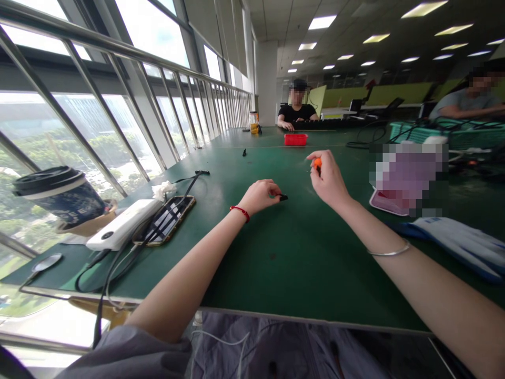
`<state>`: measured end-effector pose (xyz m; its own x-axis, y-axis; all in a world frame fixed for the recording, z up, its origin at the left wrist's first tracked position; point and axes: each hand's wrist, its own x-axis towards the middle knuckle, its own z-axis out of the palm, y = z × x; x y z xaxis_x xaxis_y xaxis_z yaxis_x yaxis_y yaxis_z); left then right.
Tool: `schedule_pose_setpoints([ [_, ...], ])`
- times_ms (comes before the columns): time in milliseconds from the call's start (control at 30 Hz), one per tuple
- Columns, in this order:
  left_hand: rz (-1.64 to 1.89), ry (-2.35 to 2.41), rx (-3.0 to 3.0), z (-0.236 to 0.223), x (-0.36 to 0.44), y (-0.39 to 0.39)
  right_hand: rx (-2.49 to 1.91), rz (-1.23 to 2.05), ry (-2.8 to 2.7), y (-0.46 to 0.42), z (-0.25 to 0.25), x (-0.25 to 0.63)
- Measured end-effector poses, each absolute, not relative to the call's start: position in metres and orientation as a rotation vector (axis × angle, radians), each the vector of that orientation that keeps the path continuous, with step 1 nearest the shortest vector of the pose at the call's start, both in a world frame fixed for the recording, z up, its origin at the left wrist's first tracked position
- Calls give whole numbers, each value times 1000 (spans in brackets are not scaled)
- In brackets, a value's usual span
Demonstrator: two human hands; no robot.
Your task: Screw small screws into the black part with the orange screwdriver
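A small black piece (283, 198) is pinched by the curled left hand (258, 197) at the green table (300, 273), its inner end concealed; an orange-and-black object (317, 163) is gripped above the table by the half-closed right hand (329, 180), its full shape obscured by the fingers.

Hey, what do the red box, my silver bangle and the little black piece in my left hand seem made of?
Red box: probably smooth plastic, judging by its bright, even colour.
Bangle: likely polished metal, silvery with bright highlights along its band.
Black piece in your left hand: perhaps hard plastic, looking uniformly dark, but too small to be sure; finish unclear.
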<state>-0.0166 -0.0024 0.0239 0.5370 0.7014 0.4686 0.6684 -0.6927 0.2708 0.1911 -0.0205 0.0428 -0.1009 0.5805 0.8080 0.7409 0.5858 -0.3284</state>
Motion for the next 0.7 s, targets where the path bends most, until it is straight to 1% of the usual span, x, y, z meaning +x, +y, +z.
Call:
schedule_pose_setpoints([
  [100, 843, 1183, 2668, 20, -14, -1, -1103, -110, -1689, -25, 52, 193],
  [300, 816, 1155, 2605, 12, -13, 3, -1272, -225, -1694, -36, 55, 190],
  [467, 848, 1185, 2481, 8, -13, 6, -1167, -67, -1718, -41, 57, 184],
  [700, 837, 1226, 2390, 7, -10, 5, -965, -16, -1595, -38, 54, 178],
])
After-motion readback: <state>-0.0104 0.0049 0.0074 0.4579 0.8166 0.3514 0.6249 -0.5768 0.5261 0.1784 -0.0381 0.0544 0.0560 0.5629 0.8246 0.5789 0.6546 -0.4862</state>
